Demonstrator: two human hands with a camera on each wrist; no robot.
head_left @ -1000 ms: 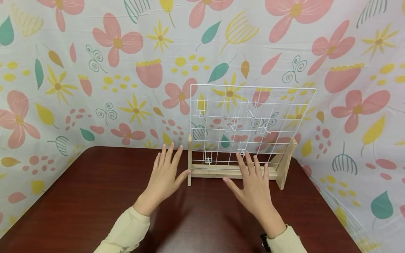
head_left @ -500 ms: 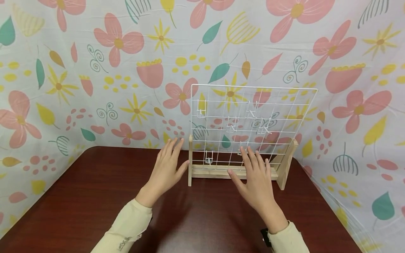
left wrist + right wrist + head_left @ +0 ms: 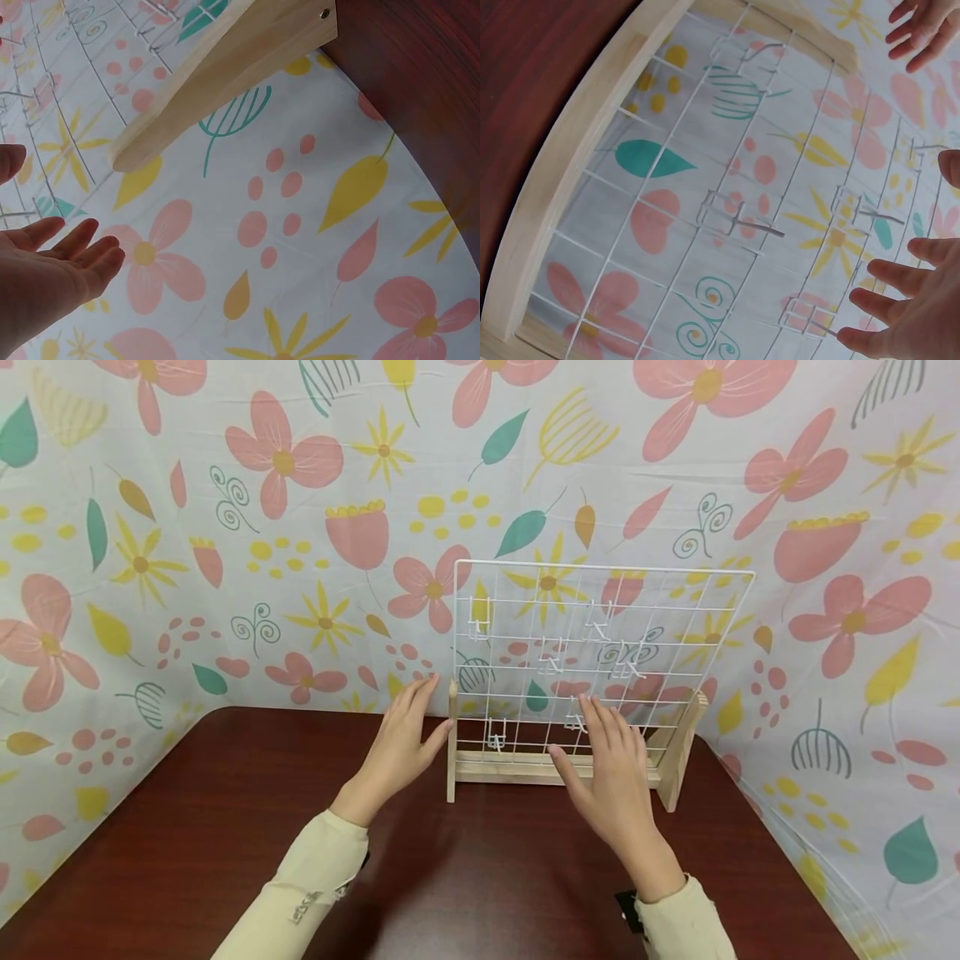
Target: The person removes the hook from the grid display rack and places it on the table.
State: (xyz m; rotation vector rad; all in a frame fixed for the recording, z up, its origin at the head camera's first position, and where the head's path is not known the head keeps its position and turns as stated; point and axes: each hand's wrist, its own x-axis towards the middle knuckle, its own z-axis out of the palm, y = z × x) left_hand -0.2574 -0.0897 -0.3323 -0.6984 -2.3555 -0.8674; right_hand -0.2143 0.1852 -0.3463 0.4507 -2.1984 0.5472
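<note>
Right grip (image 3: 618, 783), wire rack (image 3: 570, 671) just beyond

The rack (image 3: 572, 671) stands on the table (image 3: 225, 827) before the cloth (image 3: 465, 468).

Dark reddish-brown counter (image 3: 225, 827) with a faint sheen and a rounded far-left corner. Behind it and along both sides, a white cloth (image 3: 292, 560) printed with pink blossoms, yellow star-shaped flowers, teal leaves and curling sprigs; folds are visible toward the lower right.
</note>
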